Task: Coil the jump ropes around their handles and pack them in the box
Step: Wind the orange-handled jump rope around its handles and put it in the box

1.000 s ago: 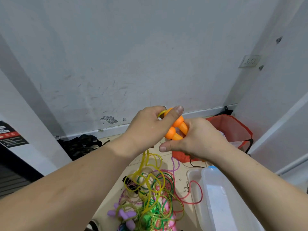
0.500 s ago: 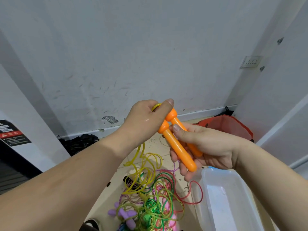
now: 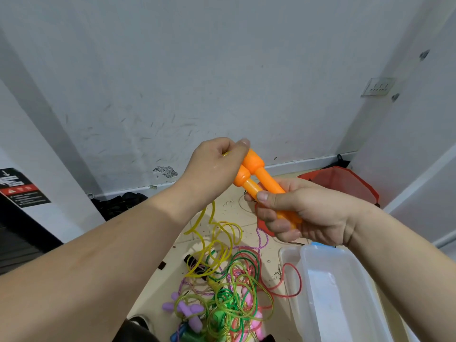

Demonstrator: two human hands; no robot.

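Tangled ropes and a clear box are seen on the floor below. Paired orange handles are gripped mid-air by the right hand; their yellow rope is pinched in the left hand.

I can't see the low ends of the handles; the fingers of the right hand cover them. The top of the yellow rope is lost inside the left hand. The box and the rope pile run off the bottom edge. The words on the sign are too small to read.
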